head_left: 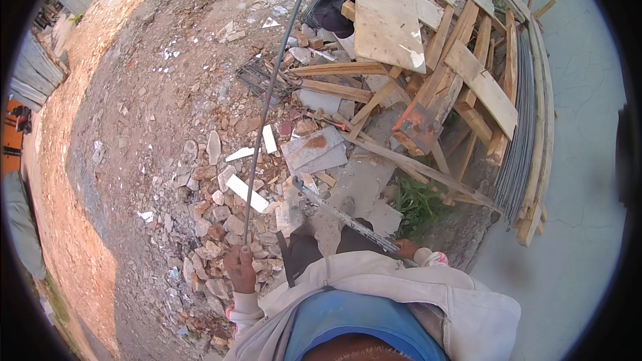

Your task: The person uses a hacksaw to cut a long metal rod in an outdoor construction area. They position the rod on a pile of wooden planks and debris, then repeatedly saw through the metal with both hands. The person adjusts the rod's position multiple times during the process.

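Note:
My left hand (241, 269) is closed round the near end of a long grey steel rod (265, 110), which runs up past the top of the view. In front of my right hip, my right hand (406, 249) is closed at the near end of a grey metal bar (341, 216). That bar slants forward and left, and its far end looks hooked or forked. Part of my right hand's grip is hidden by the bar and my jacket. Below the bar, my legs stand among broken stones (217, 224).
A heap of timber and planks (391, 20) rises ahead on the right, beside a bundle of thin steel rods (518, 140). White tile strips (247, 194), a tangle of dark wire (261, 80) and a red-orange tool (324, 119) lie on the rubble. Green weeds (414, 207) grow near my right hand.

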`<state>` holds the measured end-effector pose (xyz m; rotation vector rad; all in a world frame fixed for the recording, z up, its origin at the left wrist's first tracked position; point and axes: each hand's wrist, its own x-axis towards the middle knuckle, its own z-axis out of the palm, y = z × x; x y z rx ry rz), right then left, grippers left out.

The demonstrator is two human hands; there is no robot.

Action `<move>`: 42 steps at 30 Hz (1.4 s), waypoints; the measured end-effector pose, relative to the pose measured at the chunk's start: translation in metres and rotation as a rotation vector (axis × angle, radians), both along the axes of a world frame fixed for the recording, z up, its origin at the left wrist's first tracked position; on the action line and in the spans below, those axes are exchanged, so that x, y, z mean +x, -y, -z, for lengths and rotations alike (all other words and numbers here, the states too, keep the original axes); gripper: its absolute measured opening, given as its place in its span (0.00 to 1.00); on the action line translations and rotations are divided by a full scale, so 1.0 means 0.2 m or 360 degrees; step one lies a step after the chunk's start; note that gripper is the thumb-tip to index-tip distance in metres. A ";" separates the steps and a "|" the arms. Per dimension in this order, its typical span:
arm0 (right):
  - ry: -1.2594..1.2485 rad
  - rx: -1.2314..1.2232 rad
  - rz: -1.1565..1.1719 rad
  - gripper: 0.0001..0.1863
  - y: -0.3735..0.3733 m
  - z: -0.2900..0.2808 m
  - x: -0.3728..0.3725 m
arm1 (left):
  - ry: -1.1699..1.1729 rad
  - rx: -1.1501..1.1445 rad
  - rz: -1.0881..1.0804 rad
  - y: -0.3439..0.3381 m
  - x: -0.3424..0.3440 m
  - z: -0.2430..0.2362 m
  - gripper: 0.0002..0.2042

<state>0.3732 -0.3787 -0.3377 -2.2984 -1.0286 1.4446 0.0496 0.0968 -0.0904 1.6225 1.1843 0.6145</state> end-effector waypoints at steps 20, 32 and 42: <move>0.0523 -0.0962 0.0398 0.23 -0.04 -0.03 0.11 | -0.0382 0.0499 0.0794 0.21 0.08 -0.17 0.19; 0.0389 -0.0858 0.0629 0.32 0.29 0.49 0.12 | -0.0632 0.0489 0.0734 0.29 -0.01 -0.02 0.17; 0.0210 -0.0668 0.0717 0.32 0.22 0.68 0.16 | -0.0539 0.0508 0.0619 0.42 0.04 -0.02 0.14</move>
